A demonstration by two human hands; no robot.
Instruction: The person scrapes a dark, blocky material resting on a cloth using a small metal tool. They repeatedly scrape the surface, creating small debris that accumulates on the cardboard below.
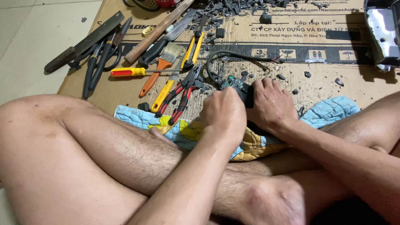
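I sit cross-legged on the floor with both hands on a small black plastic block (248,95). A bit of green circuit board (234,83) shows at the block's far end. My right hand (271,104) lies over the block's right side, fingers curled over its top. My left hand (223,112) is closed in a fist against its left side, and its fingertips are hidden. A black cable (216,58) loops away from the block across the cardboard. The block rests on a blue and yellow cloth (333,110) spread over my legs.
A flattened cardboard sheet (333,79) covers the floor, strewn with black plastic fragments (233,8). Left of my hands lie red-handled pliers (183,92), yellow-handled screwdrivers (127,72), an orange-handled brush (160,68), a yellow utility knife (193,48), black scissors (100,58) and a wooden stick (156,32). A silvery object (383,33) sits top right.
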